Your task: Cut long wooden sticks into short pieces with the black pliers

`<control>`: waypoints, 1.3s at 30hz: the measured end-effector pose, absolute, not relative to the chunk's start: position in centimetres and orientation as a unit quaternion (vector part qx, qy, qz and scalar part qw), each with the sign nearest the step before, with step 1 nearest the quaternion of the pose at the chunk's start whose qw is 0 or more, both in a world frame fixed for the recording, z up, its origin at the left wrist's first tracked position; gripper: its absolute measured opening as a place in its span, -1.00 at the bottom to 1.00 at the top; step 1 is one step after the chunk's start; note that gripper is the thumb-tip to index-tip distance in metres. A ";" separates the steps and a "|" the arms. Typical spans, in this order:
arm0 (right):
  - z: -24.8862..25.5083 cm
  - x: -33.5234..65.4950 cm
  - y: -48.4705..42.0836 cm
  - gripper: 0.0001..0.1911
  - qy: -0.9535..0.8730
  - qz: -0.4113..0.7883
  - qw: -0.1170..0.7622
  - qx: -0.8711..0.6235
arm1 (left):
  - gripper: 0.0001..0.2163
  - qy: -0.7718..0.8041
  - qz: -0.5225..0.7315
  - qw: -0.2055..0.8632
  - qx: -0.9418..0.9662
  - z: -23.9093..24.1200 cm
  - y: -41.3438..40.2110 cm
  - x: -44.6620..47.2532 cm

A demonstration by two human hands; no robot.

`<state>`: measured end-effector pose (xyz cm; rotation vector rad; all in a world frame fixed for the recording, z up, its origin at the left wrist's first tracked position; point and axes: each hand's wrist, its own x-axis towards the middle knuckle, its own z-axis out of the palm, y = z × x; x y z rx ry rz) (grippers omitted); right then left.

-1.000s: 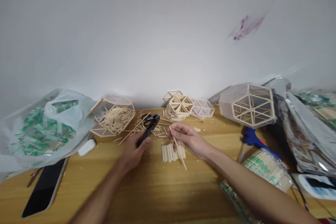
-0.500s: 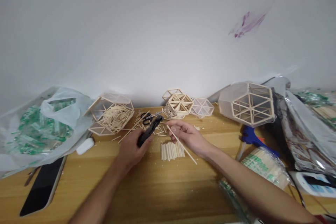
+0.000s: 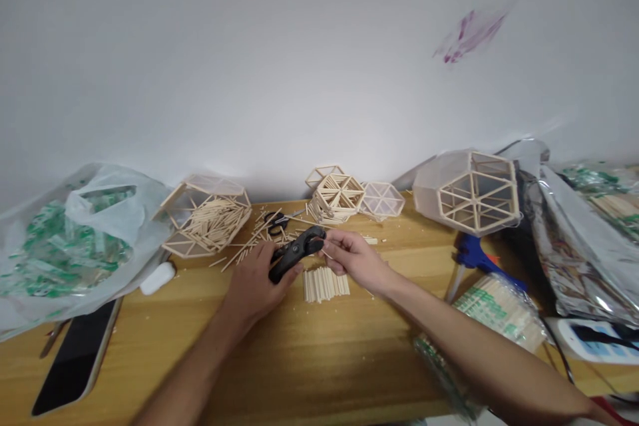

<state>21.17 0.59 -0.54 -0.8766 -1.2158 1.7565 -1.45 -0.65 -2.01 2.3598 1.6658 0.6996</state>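
no writing on the green-printed plastic bag [image 3: 64,246] at far left can be read, nor on the dark phone [image 3: 74,359] lying below it. the left hand [image 3: 257,283] is wrapped shut around black cutters [image 3: 295,253], whose nose meets a thin wooden stick [image 3: 327,254] pinched in the right hand [image 3: 352,259], above a row of cut sticks [image 3: 325,283] on the wooden table [image 3: 309,359]. behind stand stick-built frames [image 3: 339,196], farther right a big faceted lantern [image 3: 469,190] and a blue glue gun [image 3: 466,256].
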 end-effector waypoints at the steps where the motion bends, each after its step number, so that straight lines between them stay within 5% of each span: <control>1: -0.5 21.2 0.6 -0.56 -0.487 0.692 0.403 -0.350 | -0.70 0.559 0.234 0.082 0.791 -2.0 -0.7 -1.4; 30: -0.4 20.9 0.4 -0.55 -0.497 0.671 0.408 -0.370 | -0.68 0.568 0.200 0.064 0.795 -2.2 -0.8 -1.6; 39: -0.9 20.9 0.4 -0.63 -0.472 0.685 0.448 -0.327 | -0.61 0.592 0.303 0.240 0.707 -1.8 -0.1 -1.7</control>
